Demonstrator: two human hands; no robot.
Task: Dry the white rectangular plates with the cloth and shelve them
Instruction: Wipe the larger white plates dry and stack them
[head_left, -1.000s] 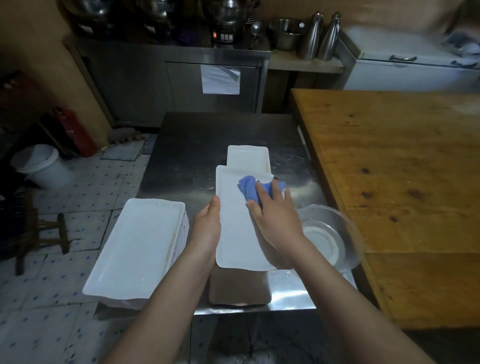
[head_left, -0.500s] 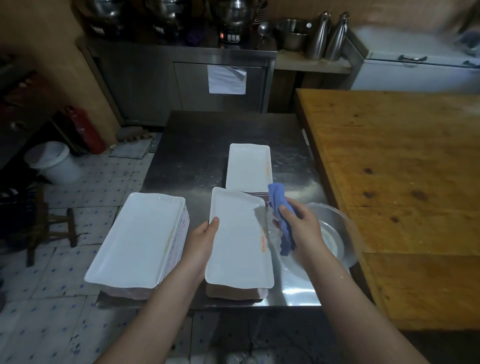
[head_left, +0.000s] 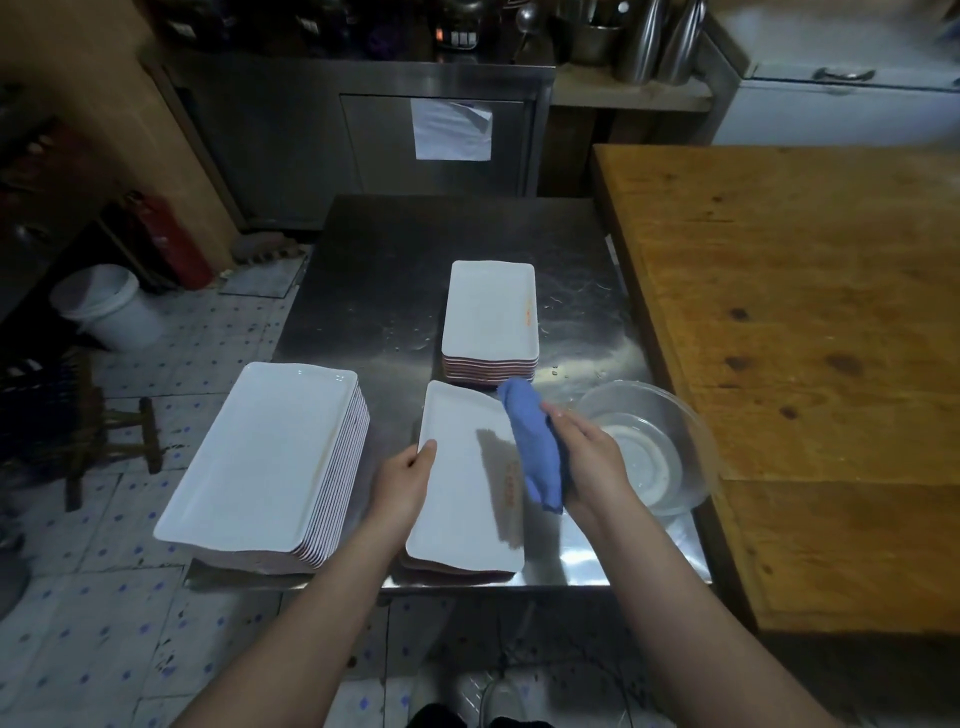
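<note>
Head: plate (head_left: 457, 493) rim behind cloth (head_left: 535, 447)

A clear glass bowl (head_left: 693, 421) sits on my steel worktop (head_left: 395, 270), just beside a wooden table (head_left: 810, 332). Left of me, a white bucket (head_left: 106, 306) and a red fire extinguisher (head_left: 169, 241) stand on the floor (head_left: 130, 613).

Right edge of the plate (head_left: 457, 483) — behind the blue cloth (head_left: 535, 447)

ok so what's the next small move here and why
Probably lift the plate off the pile under it with the left hand. That hand grips its left rim, while the right hand holds the blue cloth bunched at the right edge rather than on its face.
</note>
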